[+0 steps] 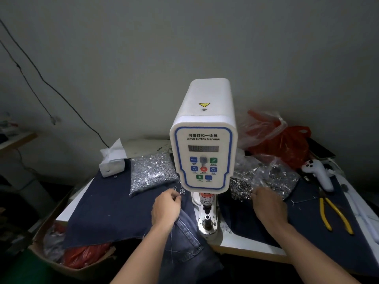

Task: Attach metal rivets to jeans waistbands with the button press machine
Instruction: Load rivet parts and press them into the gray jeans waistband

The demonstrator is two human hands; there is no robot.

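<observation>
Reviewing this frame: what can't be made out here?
- Head view: left hand fingertips curl away; any rivet held is too small to see.
- Right hand fingertips are blurred at the bag of rivets.
- Machine display digits are too dim to read.
- Jeans waistband is hidden under the left hand.

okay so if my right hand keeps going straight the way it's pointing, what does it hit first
Most likely the clear bag of dark metal rings lying just ahead of the right hand; its fingertips already look to be at the bag's edge, though depth is hard to judge.
</observation>
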